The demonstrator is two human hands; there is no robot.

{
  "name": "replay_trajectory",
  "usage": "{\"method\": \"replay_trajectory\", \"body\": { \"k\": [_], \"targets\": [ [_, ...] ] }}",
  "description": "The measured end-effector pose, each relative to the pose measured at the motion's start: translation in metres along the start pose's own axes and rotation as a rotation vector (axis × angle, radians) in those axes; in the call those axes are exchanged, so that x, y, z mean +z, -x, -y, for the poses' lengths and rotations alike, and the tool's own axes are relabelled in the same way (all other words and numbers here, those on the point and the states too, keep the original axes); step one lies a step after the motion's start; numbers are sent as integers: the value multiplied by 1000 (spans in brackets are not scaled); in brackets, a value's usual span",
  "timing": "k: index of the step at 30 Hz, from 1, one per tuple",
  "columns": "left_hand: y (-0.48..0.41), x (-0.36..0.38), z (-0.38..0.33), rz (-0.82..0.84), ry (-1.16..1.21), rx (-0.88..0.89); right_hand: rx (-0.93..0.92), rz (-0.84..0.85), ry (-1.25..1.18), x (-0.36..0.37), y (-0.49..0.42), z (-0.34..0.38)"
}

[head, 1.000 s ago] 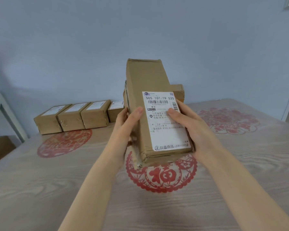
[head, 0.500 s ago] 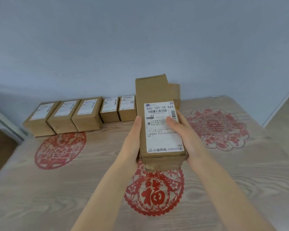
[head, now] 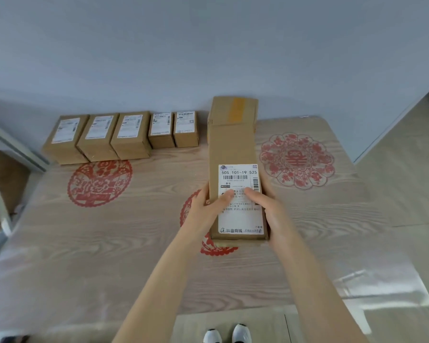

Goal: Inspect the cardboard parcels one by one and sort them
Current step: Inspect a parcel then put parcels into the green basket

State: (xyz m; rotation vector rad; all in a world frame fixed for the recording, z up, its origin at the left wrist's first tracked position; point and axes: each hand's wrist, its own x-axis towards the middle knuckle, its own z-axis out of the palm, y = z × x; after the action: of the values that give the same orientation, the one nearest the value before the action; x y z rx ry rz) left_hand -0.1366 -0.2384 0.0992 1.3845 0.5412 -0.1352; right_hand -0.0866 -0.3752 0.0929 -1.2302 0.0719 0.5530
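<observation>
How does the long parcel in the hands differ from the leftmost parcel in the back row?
The long parcel is much longer and narrower than the leftmost parcel. The left hand and right hand grip the long parcel; the leftmost parcel sits untouched by the wall. Both are brown cardboard with white labels.

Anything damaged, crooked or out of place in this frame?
Nothing stands out. The long parcel, held between the left hand and right hand, looks intact with its label flat; the row of five parcels by the wall is tidy.
</observation>
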Motion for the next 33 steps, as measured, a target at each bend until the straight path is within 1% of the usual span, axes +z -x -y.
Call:
{"method": "replay_trajectory", "body": {
  "k": [8,15,18,21,23,28,33],
  "targets": [
    [18,9,21,-74,64,-41,-64,-31,92,-14,27,4],
    [25,37,0,-77,95,-10,-52,-120,74,-36,32,29],
    [23,67,-9,-60,90,17,-35,-134,51,-63,34,48],
    [22,106,-15,-84,77,36,-23,-115,16,-99,33,69],
    [19,135,-14,-114,81,42,-15,-88,4,-127,30,82],
    [21,205,-8,-218,155,-7,39,-24,26,-185,25,100],
    [31,239,0,-289,143,8,109,38,9,-216,30,105]
  ]
}}
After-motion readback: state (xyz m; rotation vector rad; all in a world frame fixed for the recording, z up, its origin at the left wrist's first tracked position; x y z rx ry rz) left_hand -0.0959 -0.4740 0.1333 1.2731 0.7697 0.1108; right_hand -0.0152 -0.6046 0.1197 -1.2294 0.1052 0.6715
